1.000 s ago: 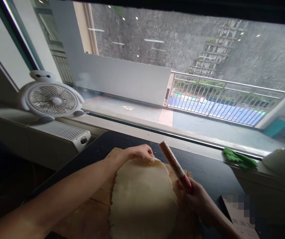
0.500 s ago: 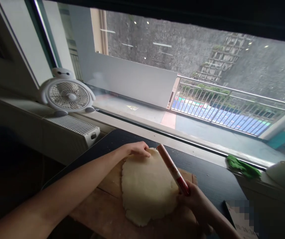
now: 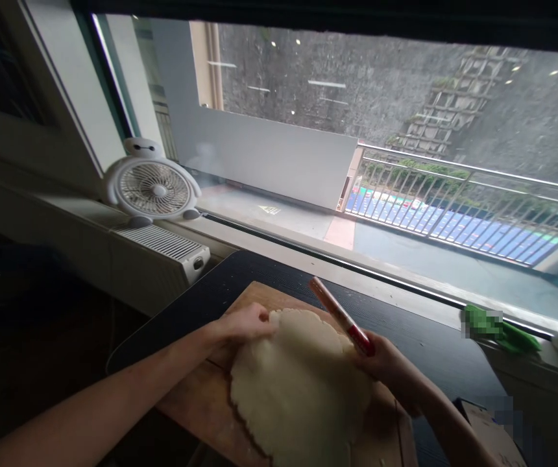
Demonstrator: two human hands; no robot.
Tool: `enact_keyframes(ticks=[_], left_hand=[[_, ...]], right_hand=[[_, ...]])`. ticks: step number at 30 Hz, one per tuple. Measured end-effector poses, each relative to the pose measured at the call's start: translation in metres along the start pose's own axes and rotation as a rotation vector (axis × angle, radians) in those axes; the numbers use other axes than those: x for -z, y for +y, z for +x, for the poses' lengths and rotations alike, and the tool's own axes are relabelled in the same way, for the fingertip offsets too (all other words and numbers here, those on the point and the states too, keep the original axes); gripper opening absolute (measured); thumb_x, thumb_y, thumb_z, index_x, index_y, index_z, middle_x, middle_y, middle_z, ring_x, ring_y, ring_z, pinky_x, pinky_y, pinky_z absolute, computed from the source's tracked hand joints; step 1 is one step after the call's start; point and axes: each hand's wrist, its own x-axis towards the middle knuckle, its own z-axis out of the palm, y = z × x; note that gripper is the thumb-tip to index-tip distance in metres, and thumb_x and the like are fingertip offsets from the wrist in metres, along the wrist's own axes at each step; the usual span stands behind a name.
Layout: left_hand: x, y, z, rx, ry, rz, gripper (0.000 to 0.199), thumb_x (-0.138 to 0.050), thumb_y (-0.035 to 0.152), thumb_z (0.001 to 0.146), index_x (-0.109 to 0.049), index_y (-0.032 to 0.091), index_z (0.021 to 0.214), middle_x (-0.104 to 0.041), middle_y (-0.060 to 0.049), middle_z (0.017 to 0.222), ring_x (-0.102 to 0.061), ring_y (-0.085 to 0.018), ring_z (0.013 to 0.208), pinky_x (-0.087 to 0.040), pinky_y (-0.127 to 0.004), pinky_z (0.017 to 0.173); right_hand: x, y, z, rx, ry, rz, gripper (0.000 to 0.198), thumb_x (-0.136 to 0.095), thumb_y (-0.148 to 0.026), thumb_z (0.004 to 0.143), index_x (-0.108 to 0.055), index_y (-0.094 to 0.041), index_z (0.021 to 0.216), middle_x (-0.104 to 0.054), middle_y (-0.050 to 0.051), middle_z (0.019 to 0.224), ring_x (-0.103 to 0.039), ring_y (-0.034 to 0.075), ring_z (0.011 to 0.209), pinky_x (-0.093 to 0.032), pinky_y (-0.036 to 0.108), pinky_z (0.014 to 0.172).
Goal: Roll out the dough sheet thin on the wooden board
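Note:
A wide, flat sheet of dough [image 3: 298,383] with ragged edges lies over a wooden board [image 3: 198,395]. My left hand [image 3: 247,324] is closed on the sheet's upper left edge, thumb and fingers pinching it. In my right hand [image 3: 381,358] is a rolling pin [image 3: 337,312] with a red band near my grip. The pin slants up to the left, above the dough's upper right side. The fingers of that hand are also at the dough's right edge; whether they pinch it I cannot tell.
The board rests on a dark table [image 3: 437,344] beside a large window. A white fan [image 3: 158,189] stands at the left on a white heater-like unit [image 3: 167,250]. On the sill at the right lies a green cloth [image 3: 517,337]. A flat, partly blurred item [image 3: 488,428] is at the lower right.
The dough sheet has come nearer to me, baring the board's far part. My left hand has moved down and left with its edge. The rolling pin stays in my right hand.

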Motion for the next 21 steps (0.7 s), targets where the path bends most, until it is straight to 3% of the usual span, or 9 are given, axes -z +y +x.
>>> enact_keyframes(ticks=[5,7,9,11,14,18,21], left_hand=[[0.008,0.011,0.021,-0.095,0.273,0.187,0.025,-0.058,0.043,0.070,-0.062,0.018,0.072,-0.064,-0.002,0.070,-0.059,-0.016,0.065,-0.037,-0.023,0.052],[0.013,0.022,0.023,-0.134,0.395,0.271,0.024,-0.054,0.041,0.076,-0.061,0.019,0.074,-0.065,-0.002,0.074,-0.060,-0.017,0.069,-0.041,-0.025,0.058],[0.006,0.033,0.020,-0.244,0.505,0.329,0.029,-0.042,0.039,0.085,-0.062,0.019,0.088,-0.066,-0.005,0.089,-0.061,-0.017,0.081,-0.044,-0.027,0.071],[-0.013,0.041,0.016,-0.423,0.486,0.395,0.036,-0.033,0.037,0.091,-0.056,0.018,0.111,-0.061,-0.008,0.114,-0.056,-0.019,0.104,-0.041,-0.032,0.089],[-0.045,0.047,0.012,-0.583,0.313,0.520,0.048,-0.030,0.040,0.092,-0.039,0.018,0.134,-0.043,-0.009,0.139,-0.036,-0.024,0.129,-0.028,-0.045,0.105],[-0.049,0.058,0.013,-0.603,0.479,0.560,0.045,-0.028,0.032,0.093,-0.043,0.014,0.132,-0.041,-0.011,0.140,-0.026,-0.024,0.135,-0.014,-0.051,0.111],[-0.042,0.060,-0.001,-0.670,0.514,0.581,0.042,-0.030,0.027,0.092,-0.049,0.013,0.128,-0.047,-0.011,0.136,-0.032,-0.022,0.132,-0.016,-0.048,0.112]], right_hand=[[-0.007,-0.017,-0.012,0.112,0.192,-0.453,0.032,-0.044,-0.051,0.085,-0.052,-0.021,0.075,-0.054,0.000,0.077,-0.047,0.011,0.058,-0.029,0.025,0.053],[-0.017,-0.025,-0.025,0.168,0.180,-0.512,0.032,-0.042,-0.052,0.087,-0.050,-0.022,0.076,-0.053,0.000,0.080,-0.048,0.011,0.059,-0.028,0.025,0.053],[-0.032,-0.031,-0.038,0.220,0.145,-0.516,0.029,-0.046,-0.051,0.085,-0.050,-0.023,0.078,-0.053,0.000,0.084,-0.050,0.012,0.064,-0.030,0.025,0.054],[-0.046,-0.035,-0.043,0.254,0.158,-0.517,0.028,-0.051,-0.051,0.082,-0.050,-0.023,0.079,-0.053,0.001,0.088,-0.052,0.015,0.074,-0.035,0.026,0.061],[-0.054,-0.038,-0.030,0.267,0.282,-0.571,0.026,-0.051,-0.048,0.083,-0.051,-0.022,0.082,-0.053,0.003,0.091,-0.050,0.019,0.084,-0.037,0.032,0.075],[-0.044,-0.039,0.010,0.176,0.388,-0.636,0.018,-0.039,-0.032,0.089,-0.053,-0.022,0.083,-0.053,0.004,0.086,-0.048,0.019,0.082,-0.036,0.033,0.076],[-0.038,-0.038,0.022,0.120,0.365,-0.608,0.016,-0.038,-0.025,0.088,-0.053,-0.022,0.080,-0.053,0.003,0.084,-0.047,0.018,0.080,-0.037,0.031,0.072]])
